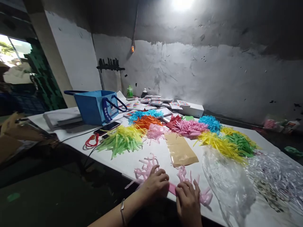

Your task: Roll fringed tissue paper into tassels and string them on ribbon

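Note:
At the table's near edge both my hands grip a pink fringed paper tassel [172, 188]. My left hand [156, 183] has its fingers curled over the left part of the flat pink middle. My right hand [188, 198] closes on the right part, a short way from the left. Loose, curly pink strips spread out beyond each hand. The thumbs and undersides of the fingers are hidden. A tan paper sheet [181, 148] lies just past the hands. Behind it is a bunch of light pink fringe [155, 132].
Yellow-green fringe [120, 138], orange fringe [148, 122] and yellow fringe [217, 145] lie across the white table. A blue bag [91, 107] stands left, beside a phone [107, 128] and red cord [91, 142]. Clear plastic [227, 183] sits right; printed packs [156, 102] are at the back.

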